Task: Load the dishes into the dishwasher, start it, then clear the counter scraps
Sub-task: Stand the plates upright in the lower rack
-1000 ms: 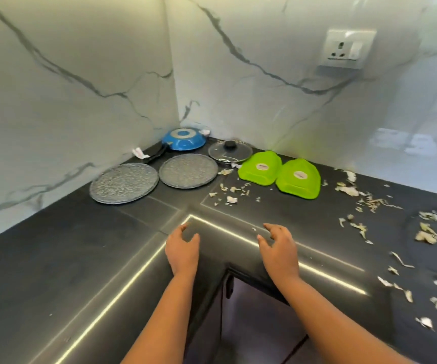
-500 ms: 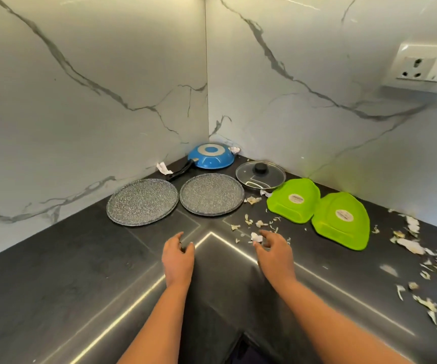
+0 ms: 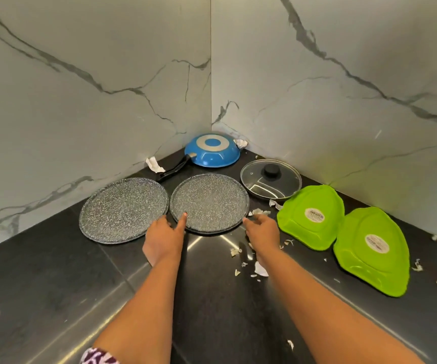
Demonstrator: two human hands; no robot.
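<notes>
While both arms reach into the corner of the dark table (image 3: pixel 54 271), I see the left hand (image 3: pixel 163 239) with one straight finger laid on the near rim of the right speckled plate (image 3: pixel 209 202); its other fingers look loosely curled, holding nothing. My right hand (image 3: pixel 263 232) touches that plate's right edge, fingers relaxed. A second speckled plate (image 3: pixel 122 210) lies flat just left. Behind, an upturned blue pan (image 3: pixel 213 153) points its black handle (image 3: pixel 174 169) left and toward me. Glass lid (image 3: pixel 270 181), two green dishes (image 3: pixel 310 216) and scraps (image 3: pixel 258 269) lie right.
</notes>
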